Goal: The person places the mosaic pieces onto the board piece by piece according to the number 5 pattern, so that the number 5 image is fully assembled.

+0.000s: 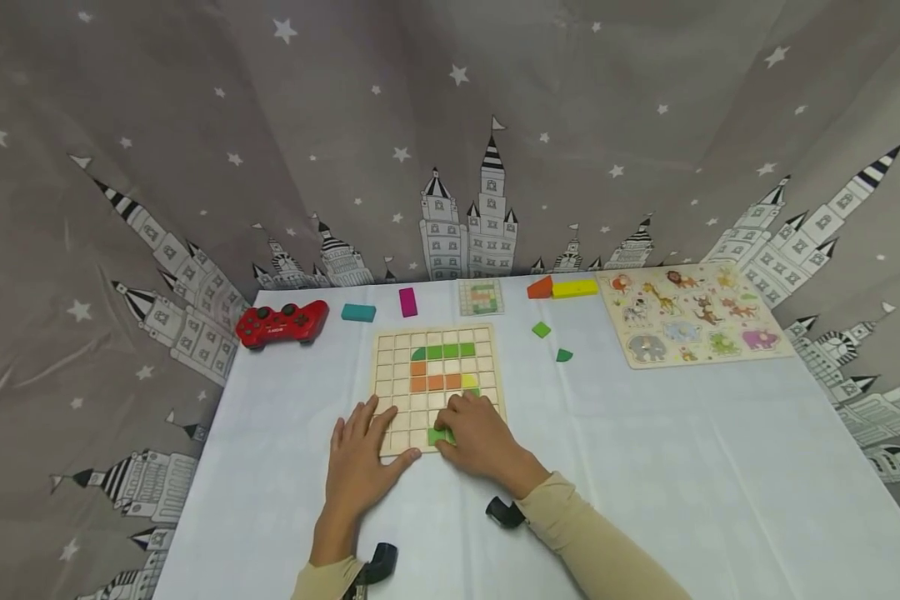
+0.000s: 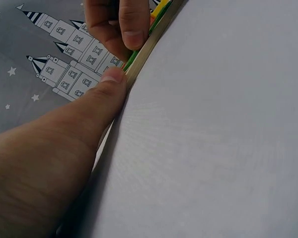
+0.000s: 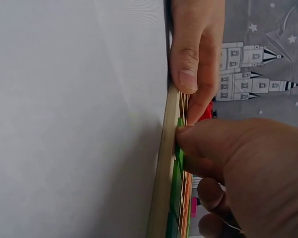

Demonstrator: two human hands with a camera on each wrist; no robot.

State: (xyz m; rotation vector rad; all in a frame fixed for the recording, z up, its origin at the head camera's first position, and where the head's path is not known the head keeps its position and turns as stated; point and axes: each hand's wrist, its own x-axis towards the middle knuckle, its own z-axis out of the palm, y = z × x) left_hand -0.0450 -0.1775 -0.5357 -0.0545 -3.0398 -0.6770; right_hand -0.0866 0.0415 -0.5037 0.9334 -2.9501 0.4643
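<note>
A wooden grid board (image 1: 390,364) lies on the white table with green, orange and yellow tiles set in its squares. My left hand (image 1: 362,458) rests with spread fingers on its lower left corner, the thumb along the near edge. With curled fingers, my right hand (image 1: 480,433) pinches a green square tile (image 1: 437,437) in the board's bottom row. Seen from the right wrist, the right thumb (image 3: 188,134) presses at the green tile's edge, close to the left hand (image 3: 193,54). More green tiles are partly hidden under the right hand.
Behind the board lies a small pattern card (image 1: 467,307). A red game controller (image 1: 282,325), teal block (image 1: 358,312) and magenta block (image 1: 408,302) lie left. To the right are orange (image 1: 540,288) and yellow blocks (image 1: 574,288), two green pieces (image 1: 542,329) and an animal puzzle (image 1: 690,350).
</note>
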